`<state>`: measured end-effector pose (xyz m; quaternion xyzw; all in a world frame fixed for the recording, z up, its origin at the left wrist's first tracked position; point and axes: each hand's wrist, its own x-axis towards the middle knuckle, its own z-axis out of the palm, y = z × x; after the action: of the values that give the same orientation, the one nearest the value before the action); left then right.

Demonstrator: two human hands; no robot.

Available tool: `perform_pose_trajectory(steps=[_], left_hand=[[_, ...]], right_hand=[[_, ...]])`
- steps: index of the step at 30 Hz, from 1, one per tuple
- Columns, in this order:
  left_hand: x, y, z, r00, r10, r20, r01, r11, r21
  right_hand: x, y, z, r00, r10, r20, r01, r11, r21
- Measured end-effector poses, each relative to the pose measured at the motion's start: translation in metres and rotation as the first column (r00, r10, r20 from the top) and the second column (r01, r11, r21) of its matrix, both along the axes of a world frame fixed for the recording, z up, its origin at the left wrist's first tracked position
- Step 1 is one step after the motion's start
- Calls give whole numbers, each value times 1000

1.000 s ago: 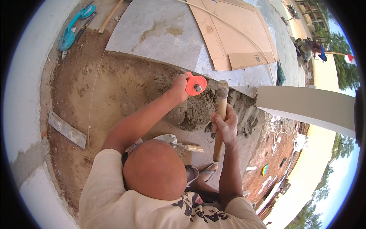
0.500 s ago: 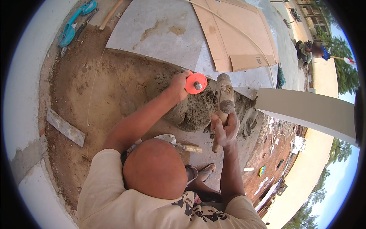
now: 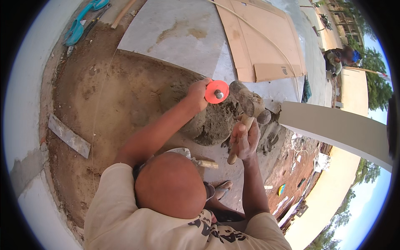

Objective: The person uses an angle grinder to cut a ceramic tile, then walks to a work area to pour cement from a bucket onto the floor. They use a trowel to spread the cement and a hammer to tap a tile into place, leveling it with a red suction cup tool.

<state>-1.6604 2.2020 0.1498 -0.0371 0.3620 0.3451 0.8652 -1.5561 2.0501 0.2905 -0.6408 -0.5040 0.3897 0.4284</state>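
Note:
Neither of my hands is in view. Below me a worker [image 3: 168, 187], whose head and shoulders fill the lower middle, works over wet grey mortar [image 3: 212, 127]. The worker's left hand [image 3: 197, 93] grips a chisel-like tool with a round orange guard [image 3: 212, 89] and metal striking end, at the edge of a grey slab [image 3: 175, 39]. The worker's right hand [image 3: 246, 141] holds a hammer's wooden handle, its heavy metal head [image 3: 251, 106] tilted just right of the guard. A wooden-handled trowel [image 3: 206, 164] lies partly hidden behind the worker's head.
Cardboard [image 3: 260, 37] and a hose lie on the slab. A pale column [image 3: 329, 123] juts from the right. Teal tools [image 3: 75, 31], a wooden handle [image 3: 123, 14] and a metal strip [image 3: 68, 135] lie left. Another person [image 3: 336, 61] crouches at upper right beside a pale wall.
The worker's hammer has tilted, its head swinging from upright toward the orange guard and turning crosswise. The worker's left hand stays nearly in place. The distant crouching person has shifted slightly.

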Motion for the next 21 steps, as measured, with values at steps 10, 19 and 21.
perform_pose_trajectory(steps=[10,19,21], left_hand=[[6,2,8,999,40,17,-38,994,-101],[13,7,-19,990,29,141,-19,997,-71],[10,4,1,995,15,94,-4,994,-113]], right_hand=[[1,5,-1,978,-13,209,70,960,-271],[6,-9,-36,946,-26,323,39,999,-34],[7,-7,-33,961,-79,266,118,984,-135]])
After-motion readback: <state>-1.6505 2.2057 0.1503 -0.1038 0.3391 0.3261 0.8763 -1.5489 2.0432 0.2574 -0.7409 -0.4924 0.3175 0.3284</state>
